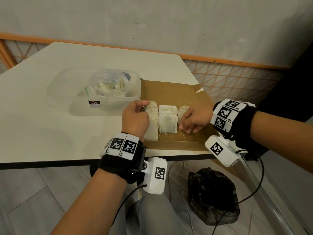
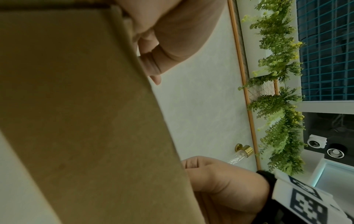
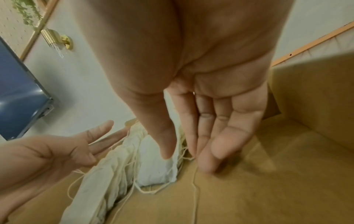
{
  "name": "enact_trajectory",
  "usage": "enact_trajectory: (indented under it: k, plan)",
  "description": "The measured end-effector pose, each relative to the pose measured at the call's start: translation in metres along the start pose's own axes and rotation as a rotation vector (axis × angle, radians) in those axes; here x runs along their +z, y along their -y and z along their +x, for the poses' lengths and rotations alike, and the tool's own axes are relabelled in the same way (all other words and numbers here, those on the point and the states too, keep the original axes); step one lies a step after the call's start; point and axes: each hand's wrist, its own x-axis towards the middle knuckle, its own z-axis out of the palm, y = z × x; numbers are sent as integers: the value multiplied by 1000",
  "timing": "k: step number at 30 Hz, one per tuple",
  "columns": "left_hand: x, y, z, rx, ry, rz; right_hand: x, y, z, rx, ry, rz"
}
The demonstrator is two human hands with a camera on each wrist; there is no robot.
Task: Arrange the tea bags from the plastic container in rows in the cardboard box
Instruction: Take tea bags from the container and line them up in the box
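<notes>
While two bare hands work inside a shallow brown cardboard box (image 1: 171, 92) on a pale rectangular table (image 1: 59, 92), the job of laying out tea bags stands partway through: the step in hand looks like squaring up the rows already laid. The box sits at the table's near right corner, touching the clear, rounded plastic container (image 1: 96, 92) on its left, which holds a crumpled clear bag with more pale sachets inside. Three rows of small off-white paper tea bags (image 1: 167, 119) lie against the box's left wall, overlapping like shingles, their thin cream strings (image 1: 166, 133) trailing loose over the cardboard floor. The third row, nearest the right hand, is short and partly hidden.

The left hand (image 1: 135, 119) rests at the left wall beside the first row; the right wrist view shows its fingers (image 3: 99, 130) straight and spread, holding nothing. The right hand (image 1: 193, 119) is flat too, fingers together and reaching down beside the third row; whether they press a bag cannot be told.

Most of the box floor to the right is bare, so much is left to do. Next, by this reading, a hand must go back to the container for another sachet, freeing it from tangled strings.
</notes>
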Motion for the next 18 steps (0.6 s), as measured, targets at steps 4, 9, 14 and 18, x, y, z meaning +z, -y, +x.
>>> enact_trajectory:
  k: [4, 9, 14, 18]
  plan:
    - [0, 1, 2, -11, -1, 4, -16, 2, -4, 73, -66, 74]
    - [0, 2, 3, -12, -2, 2, -30, -10, 0, 139, -242, 113]
    - [0, 3, 4, 0, -9, 11, -18, -2, 4, 186, -153, 144]
    - [0, 1, 4, 5, -9, 32, -23, -1, -1, 167, -215, 118]
